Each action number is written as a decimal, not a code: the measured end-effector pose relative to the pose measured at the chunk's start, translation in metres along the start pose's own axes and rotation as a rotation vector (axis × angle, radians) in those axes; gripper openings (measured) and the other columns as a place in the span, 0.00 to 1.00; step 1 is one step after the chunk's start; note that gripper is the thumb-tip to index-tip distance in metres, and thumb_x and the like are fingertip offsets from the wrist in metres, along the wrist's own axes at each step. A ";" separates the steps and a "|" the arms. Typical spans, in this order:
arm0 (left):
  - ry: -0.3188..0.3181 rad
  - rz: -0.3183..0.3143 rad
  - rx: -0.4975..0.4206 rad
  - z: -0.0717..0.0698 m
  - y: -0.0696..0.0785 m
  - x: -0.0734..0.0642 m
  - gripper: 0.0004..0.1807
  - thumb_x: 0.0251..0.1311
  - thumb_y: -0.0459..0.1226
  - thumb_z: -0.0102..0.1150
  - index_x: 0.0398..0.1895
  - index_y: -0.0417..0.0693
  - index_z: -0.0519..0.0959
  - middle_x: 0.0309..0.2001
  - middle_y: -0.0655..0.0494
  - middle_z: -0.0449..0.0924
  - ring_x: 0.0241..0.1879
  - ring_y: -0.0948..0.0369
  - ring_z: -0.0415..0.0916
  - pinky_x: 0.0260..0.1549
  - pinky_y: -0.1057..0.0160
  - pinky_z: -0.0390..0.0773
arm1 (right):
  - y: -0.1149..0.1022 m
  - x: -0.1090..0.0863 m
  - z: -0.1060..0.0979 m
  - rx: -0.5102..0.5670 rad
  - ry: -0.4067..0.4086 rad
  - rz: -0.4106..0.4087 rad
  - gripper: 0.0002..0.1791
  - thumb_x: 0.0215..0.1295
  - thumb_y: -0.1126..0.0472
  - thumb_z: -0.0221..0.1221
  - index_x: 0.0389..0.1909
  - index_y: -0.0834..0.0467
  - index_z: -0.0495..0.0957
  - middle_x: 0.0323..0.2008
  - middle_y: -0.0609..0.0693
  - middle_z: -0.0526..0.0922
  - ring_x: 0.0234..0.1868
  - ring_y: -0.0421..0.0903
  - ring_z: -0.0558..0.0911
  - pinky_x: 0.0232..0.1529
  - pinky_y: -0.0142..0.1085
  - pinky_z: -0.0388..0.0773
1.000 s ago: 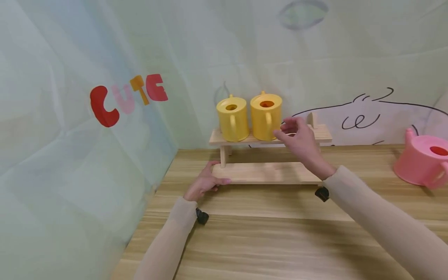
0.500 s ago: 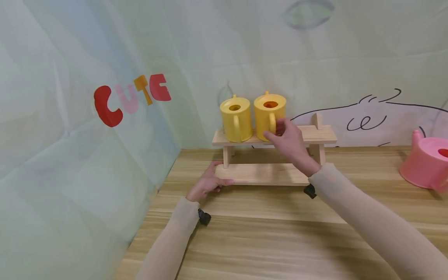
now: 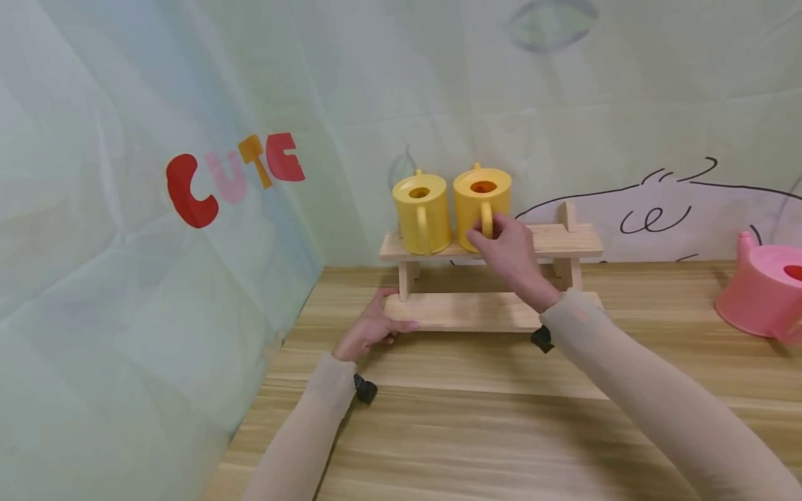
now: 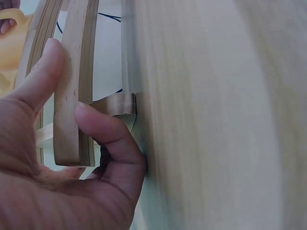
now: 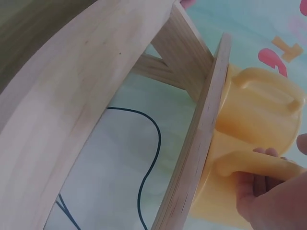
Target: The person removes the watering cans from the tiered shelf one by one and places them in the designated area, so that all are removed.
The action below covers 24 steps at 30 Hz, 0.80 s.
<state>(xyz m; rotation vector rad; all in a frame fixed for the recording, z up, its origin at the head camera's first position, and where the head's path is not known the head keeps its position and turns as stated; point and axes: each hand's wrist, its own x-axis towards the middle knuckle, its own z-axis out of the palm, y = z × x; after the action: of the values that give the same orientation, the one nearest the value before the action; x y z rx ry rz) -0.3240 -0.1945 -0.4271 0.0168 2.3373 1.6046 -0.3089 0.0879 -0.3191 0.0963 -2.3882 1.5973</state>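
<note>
A pink watering can (image 3: 758,299) loses part of its handle to the head view's edge; the right sleeve (image 3: 664,396) and left sleeve (image 3: 294,431) also run out of frame, the right one's forearm masking part of the lower board (image 3: 464,312); a yellow watering can (image 3: 467,221) and its yellow neighbour (image 3: 409,226) hide all but their spout tips; fingers (image 5: 245,191) of the right hand (image 3: 510,257), cropped in its wrist view, slip partly behind a handle (image 5: 259,163); the left hand (image 3: 372,327) has fingers (image 4: 72,172) partly concealed by the board; an oval print (image 3: 551,26) appears blurred.
</note>
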 end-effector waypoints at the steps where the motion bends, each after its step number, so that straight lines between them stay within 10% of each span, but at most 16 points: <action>1: -0.001 0.002 0.001 0.000 0.000 0.000 0.52 0.62 0.33 0.80 0.84 0.54 0.58 0.51 0.47 0.75 0.26 0.63 0.69 0.23 0.67 0.72 | 0.000 0.001 0.000 0.005 0.007 0.000 0.15 0.79 0.54 0.63 0.53 0.63 0.82 0.49 0.60 0.85 0.47 0.53 0.80 0.49 0.38 0.79; 24: -0.006 -0.005 0.016 -0.001 0.000 0.000 0.51 0.63 0.34 0.80 0.84 0.54 0.58 0.50 0.48 0.74 0.25 0.63 0.69 0.24 0.68 0.72 | -0.001 0.020 0.007 0.407 -0.077 0.088 0.17 0.83 0.56 0.58 0.41 0.67 0.83 0.25 0.40 0.87 0.30 0.37 0.88 0.41 0.30 0.88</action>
<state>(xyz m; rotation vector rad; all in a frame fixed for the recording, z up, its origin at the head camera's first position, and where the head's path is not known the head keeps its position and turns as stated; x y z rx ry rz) -0.3245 -0.1953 -0.4272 0.0190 2.3441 1.5810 -0.3295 0.0828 -0.3158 0.1334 -2.1099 2.1366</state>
